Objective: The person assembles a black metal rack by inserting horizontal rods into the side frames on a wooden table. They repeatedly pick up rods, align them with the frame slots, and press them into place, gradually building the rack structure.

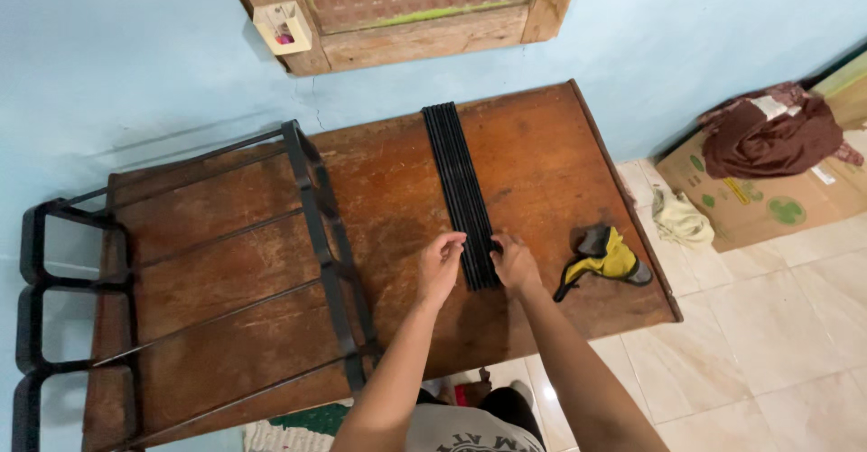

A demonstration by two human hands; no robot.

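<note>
A bundle of several long black rods (458,178) lies lengthwise on a worn brown wooden table (542,172). My left hand (439,266) pinches at the left side of the bundle's near end. On the right side of that same end rests my right hand (514,262), its fingers curled against the rods. A black metal rack frame (181,276) with thin cross rods lies on its side over the left half of the table.
A yellow and grey glove (607,258) lies on the table right of my hands. On the tiled floor at right stand a cardboard box (768,201) with brown cloth (768,131) on it and a pale rag (679,218). A light blue wall is behind.
</note>
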